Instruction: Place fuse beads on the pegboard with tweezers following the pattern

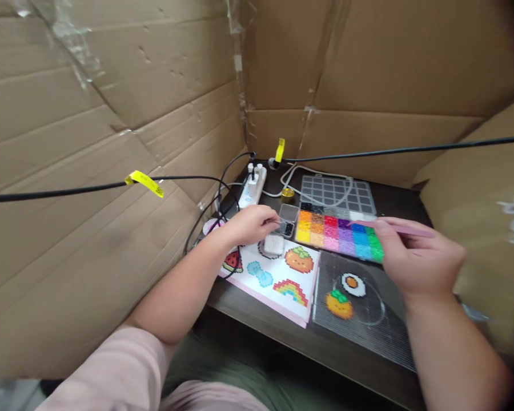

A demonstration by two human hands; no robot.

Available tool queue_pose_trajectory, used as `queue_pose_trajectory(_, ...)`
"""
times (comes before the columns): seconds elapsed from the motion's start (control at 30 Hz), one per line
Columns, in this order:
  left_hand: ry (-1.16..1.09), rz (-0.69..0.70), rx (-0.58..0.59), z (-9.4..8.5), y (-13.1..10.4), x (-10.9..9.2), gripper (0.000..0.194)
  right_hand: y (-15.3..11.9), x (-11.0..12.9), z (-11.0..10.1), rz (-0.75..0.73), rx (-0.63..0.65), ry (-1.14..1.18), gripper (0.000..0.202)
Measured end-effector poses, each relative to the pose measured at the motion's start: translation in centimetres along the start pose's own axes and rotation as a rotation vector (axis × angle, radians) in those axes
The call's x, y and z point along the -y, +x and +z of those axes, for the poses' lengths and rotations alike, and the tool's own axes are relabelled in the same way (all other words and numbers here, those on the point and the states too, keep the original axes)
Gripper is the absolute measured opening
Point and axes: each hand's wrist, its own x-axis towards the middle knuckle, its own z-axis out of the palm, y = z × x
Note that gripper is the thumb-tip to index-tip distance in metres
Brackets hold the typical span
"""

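My right hand (420, 257) grips a pair of pink tweezers (411, 230), their tips above the purple and blue part of a divided box of coloured beads (325, 228). My left hand (257, 221) is closed with its fingertips together at a small clear box of black beads (286, 229); what it pinches, I cannot make out. Just below lies a small box of white beads (274, 245) on the pattern sheet (278, 268). A clear pegboard (368, 331) carries an orange persimmon bead figure (339, 305) and a white egg-like one (353, 284).
Behind the beads lies a clear compartment lid (338, 191). A white power strip (252, 188) and a small gold tin (288, 196) stand at the back left. Black cables (188, 177) cross the view, one looping over the sheet. Cardboard walls (368, 68) enclose the dark table (257, 328).
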Motion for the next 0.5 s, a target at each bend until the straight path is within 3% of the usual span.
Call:
queue_pose_trajectory(0.17,-0.05,0.046,-0.067,-0.07,0.12,0.02,0.008,0.02,-0.45,0.09,-0.02,0.015,0.032,0.015)
queue_pose_trajectory(0.5,-0.066,0.064,-0.058,-0.01,0.24,-0.24,0.011,-0.07,-0.82,0.29,0.007,0.038,0.045,0.019)
